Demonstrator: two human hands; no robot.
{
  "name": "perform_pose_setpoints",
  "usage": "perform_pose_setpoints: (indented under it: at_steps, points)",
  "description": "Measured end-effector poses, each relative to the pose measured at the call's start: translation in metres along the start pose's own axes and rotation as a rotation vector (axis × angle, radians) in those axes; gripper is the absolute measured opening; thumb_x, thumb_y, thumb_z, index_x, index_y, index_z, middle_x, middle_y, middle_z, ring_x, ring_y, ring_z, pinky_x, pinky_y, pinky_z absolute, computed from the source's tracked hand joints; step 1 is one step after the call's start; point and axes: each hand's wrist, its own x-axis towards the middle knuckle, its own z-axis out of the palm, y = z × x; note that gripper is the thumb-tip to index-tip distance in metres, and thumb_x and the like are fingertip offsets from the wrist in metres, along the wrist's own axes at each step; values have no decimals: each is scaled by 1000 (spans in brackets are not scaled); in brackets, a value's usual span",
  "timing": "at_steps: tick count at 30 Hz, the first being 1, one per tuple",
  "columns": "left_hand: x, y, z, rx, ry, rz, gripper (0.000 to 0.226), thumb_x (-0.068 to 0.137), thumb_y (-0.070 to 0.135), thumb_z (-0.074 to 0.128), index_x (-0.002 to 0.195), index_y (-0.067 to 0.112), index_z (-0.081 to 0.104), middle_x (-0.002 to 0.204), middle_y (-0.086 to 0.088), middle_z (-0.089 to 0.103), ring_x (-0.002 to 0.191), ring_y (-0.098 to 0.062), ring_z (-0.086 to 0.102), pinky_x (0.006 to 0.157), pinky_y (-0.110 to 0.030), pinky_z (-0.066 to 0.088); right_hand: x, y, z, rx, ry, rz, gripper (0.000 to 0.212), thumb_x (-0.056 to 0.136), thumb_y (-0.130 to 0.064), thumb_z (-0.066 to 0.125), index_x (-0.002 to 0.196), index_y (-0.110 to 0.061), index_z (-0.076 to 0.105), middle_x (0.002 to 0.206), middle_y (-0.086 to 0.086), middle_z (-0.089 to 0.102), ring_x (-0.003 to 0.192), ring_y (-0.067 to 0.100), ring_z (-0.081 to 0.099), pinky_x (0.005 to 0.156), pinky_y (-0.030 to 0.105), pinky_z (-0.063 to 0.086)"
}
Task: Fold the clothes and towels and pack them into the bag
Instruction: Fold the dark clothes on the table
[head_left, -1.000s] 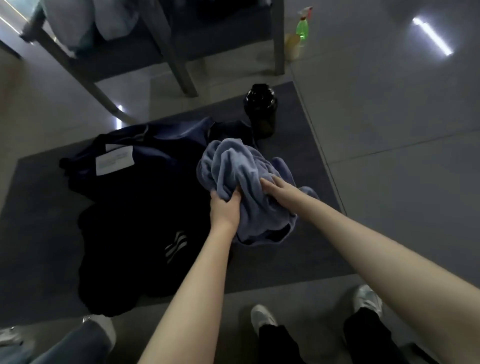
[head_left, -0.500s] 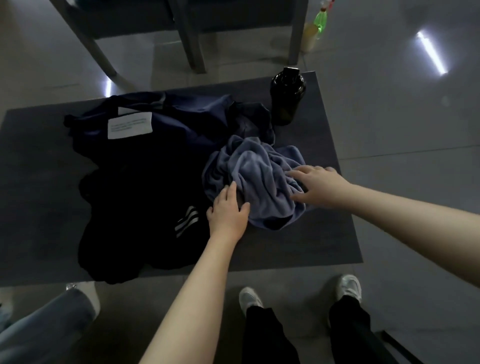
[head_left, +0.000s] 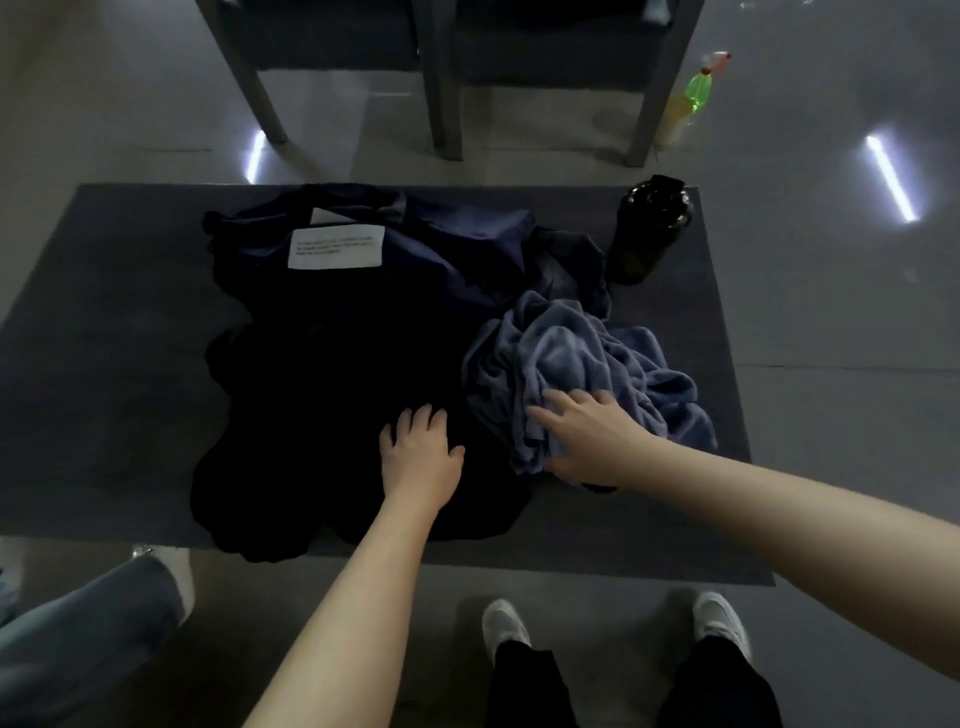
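Both hands flat, arms outstretched.
Left hand (head_left: 421, 457) presses black garment (head_left: 311, 415); right hand (head_left: 589, 441) (fingers straight) rests on blue towel (head_left: 571, 353).

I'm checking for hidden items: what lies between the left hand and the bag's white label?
Only the black garment, then the navy bag itself; nothing else shows there in the head view.
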Motion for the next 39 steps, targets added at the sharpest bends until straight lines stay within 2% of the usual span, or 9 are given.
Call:
perform_pose_setpoints:
  at_steps: [8,14,18,23,28,31,34,36,39]
  points:
    - [4,-25,7,154,67,87,75,92,36,54,151,17,11,158,0,10,143,-21,16,116,-39,14,41,-11,15,-107,-101,81,89,80,-64,55,149,-26,16,157,9,9,132,36,26,105,50,28]
    - [-2,-42,10,141,324,73,84,84,39,65,150,11,21,155,-8,22,139,-26,27,111,-44,25,52,-23,1,-169,-124,65,64,88,-55,49,141,-21,35,146,12,28,123,35,36,97,45,32]
    - [2,-52,4,24,124,-63,91,84,65,50,150,15,14,153,-6,21,142,-26,17,114,-46,17,52,-32,-11,-269,29,-7,57,91,-49,47,135,-13,44,142,15,35,125,33,35,100,44,29]
    - [4,-64,-7,1,155,-45,51,93,41,52,138,18,43,136,-4,46,129,-24,37,108,-42,26,58,-61,-4,-213,173,-130,65,85,-44,58,140,-13,40,138,14,43,119,34,46,99,45,33]
    - [2,-69,-25,-449,179,2,23,94,30,55,110,20,67,107,0,67,105,-21,58,96,-41,43,71,-81,6,79,85,-39,94,83,-54,59,152,-23,3,157,4,18,131,31,38,104,43,31]
    - [-6,-60,-46,-810,93,47,18,95,28,57,101,17,69,92,2,69,92,-16,65,83,-31,53,75,-93,2,276,95,-20,102,79,-56,64,152,-25,-1,157,3,19,130,30,41,104,44,35]
    - [-12,-55,-67,-1009,51,57,18,97,29,53,87,21,66,87,2,69,86,-15,67,78,-28,53,78,-99,-7,444,134,-27,68,84,-38,65,142,-16,37,130,9,54,113,32,55,91,42,45]
    - [-15,-59,-71,-1029,21,48,17,95,34,56,87,21,66,85,3,68,84,-15,67,76,-29,54,78,-97,-16,553,190,-33,20,87,-16,59,105,-7,62,97,12,66,92,34,62,74,39,46]
    - [-18,-67,-67,-838,-58,17,39,79,41,73,113,27,59,106,7,64,101,-13,61,89,-31,50,73,-84,-35,670,171,53,12,81,2,50,82,-3,60,78,12,61,79,33,59,65,36,43]
